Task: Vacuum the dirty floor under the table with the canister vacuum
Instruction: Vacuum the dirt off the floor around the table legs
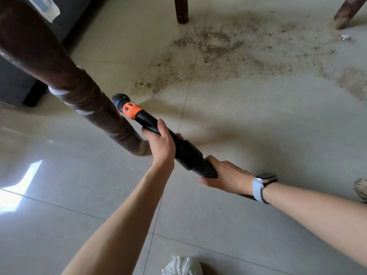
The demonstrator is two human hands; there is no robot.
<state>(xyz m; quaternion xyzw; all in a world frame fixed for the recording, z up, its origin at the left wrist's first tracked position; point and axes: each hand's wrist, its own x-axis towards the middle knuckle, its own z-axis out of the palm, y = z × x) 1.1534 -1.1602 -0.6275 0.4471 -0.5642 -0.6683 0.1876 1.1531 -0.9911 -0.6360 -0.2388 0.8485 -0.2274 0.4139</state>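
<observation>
A black vacuum wand (178, 144) with an orange collar (132, 110) slants from lower right to upper left. Its round brush nozzle (120, 99) sits on the tiled floor beside the near table leg (83, 96), at the edge of a broad patch of sandy dirt (228, 50). My left hand (161, 143) grips the wand's middle. My right hand (224, 175), with a watch on its wrist, holds the ribbed hose (206, 168) where it joins the wand. The canister is out of view.
Two more dark wooden table legs (181, 9) (346, 13) stand at the back, around the dirt. A dark cabinet (17, 84) fills the far left. A white scrap (344, 37) lies at the right. My shoes (181, 265) (361, 188) show at the bottom and right edges.
</observation>
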